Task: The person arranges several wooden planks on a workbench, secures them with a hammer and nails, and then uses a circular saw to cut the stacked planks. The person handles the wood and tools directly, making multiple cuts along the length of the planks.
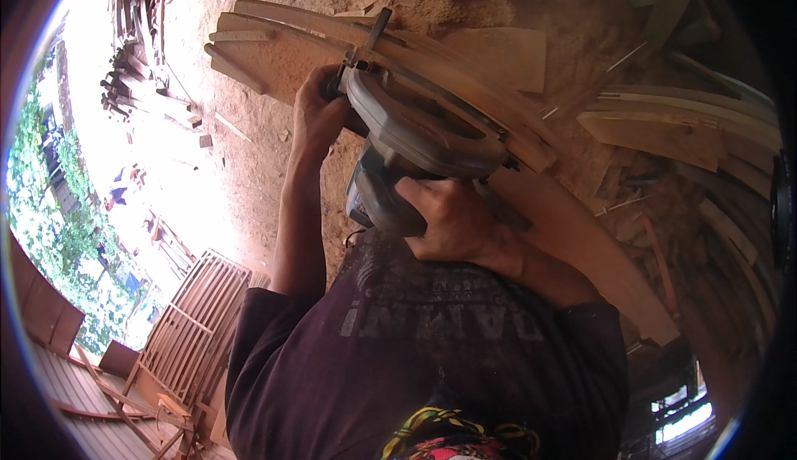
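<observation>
Both hands are on the circular saw [415, 132], which sits over the long wooden plank [481, 90] right in front of the chest. Right hand [452, 221] is wrapped closed round the rear handle, left hand [320, 115] curled snugly on the front end. I'd keep the base flat, push evenly and keep those left fingers well clear of the blade. Can't really tell from here if it's in the wood.

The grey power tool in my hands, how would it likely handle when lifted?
The power tool likely feels heavy, given its bulk. Its casing looks rigid, so it probably won't flex. With left hand forward and right hand nearer the body, tipping seems unlikely.
</observation>
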The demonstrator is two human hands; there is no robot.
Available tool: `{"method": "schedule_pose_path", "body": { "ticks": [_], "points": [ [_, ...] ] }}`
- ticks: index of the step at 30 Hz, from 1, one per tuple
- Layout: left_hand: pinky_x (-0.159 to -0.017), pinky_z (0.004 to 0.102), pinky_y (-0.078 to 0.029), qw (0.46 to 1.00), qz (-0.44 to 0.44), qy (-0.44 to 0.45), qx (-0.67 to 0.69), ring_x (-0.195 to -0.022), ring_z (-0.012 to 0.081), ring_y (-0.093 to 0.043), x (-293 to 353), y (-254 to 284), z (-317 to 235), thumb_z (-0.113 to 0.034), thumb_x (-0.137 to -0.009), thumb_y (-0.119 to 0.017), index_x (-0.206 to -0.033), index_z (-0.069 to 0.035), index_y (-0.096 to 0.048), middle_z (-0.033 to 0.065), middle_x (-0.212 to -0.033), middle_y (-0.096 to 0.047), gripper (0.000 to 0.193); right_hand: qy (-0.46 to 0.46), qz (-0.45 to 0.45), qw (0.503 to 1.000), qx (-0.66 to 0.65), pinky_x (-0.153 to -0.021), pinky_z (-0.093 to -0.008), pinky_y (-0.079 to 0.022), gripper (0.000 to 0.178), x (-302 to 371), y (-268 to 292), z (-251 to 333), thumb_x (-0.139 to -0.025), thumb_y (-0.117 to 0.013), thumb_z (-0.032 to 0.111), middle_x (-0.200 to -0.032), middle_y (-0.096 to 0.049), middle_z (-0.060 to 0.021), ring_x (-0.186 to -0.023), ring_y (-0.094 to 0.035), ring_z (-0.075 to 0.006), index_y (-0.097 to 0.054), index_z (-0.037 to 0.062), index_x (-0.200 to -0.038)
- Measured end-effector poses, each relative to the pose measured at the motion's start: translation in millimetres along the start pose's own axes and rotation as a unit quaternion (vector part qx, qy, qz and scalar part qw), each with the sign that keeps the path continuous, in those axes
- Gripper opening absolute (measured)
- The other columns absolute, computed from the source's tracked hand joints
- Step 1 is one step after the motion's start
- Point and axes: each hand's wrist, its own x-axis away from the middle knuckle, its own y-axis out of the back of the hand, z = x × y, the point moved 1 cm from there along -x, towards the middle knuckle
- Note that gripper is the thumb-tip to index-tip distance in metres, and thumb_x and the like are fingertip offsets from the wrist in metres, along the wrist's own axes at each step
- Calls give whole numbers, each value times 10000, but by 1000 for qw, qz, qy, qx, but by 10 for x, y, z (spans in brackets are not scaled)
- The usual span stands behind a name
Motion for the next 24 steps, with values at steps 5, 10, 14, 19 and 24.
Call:
{"method": "schedule_pose_path", "body": {
  "ticks": [5,10,14,19,24],
  "points": [
    [-837,326,-622,1000,-2,11,10,-947,186,-755,14,-7,-38,65,-849,-643,-1291,33,-675,126,-1089,-773,445,-8,12,1000,1,-812,-554,-590,429,-1,6,0,-720,-833,136,-903,-732,-255,-901,-743,-474,-593,23,-1058],
    [-821,325,-624,1000,-1,27,15,-937,180,-757,24,-9,-64,27,-882,-710,-1301,29,-672,123,-1088,-773,422,-5,9,1000,-4,-809,-554,-590,423,-3,-6,-3,-720,-829,134,-905,-733,-256,-899,-743,-473,-594,23,-1054],
    [-817,318,-625,999,-2,32,10,-933,174,-758,35,-18,-103,15,-893,-734,-1303,26,-672,120,-1088,-774,415,4,0,1000,1,-803,-548,-591,408,-10,3,3,-718,-825,128,-899,-731,-251,-894,-744,-467,-599,23,-1041],
    [-826,313,-625,999,1,26,22,-954,169,-755,46,-9,-120,29,-896,-722,-1302,28,-672,118,-1104,-772,409,11,-5,1000,17,-814,-545,-587,399,-15,4,9,-707,-823,126,-886,-728,-241,-891,-742,-466,-605,24,-1025],
    [-857,314,-619,1000,4,3,7,-999,171,-747,27,18,-67,59,-888,-674,-1309,32,-671,120,-1132,-769,422,14,-12,1000,20,-802,-491,-586,349,-17,-10,13,-710,-807,98,-883,-741,-208,-878,-761,-401,-620,23,-995]
  ]
}}
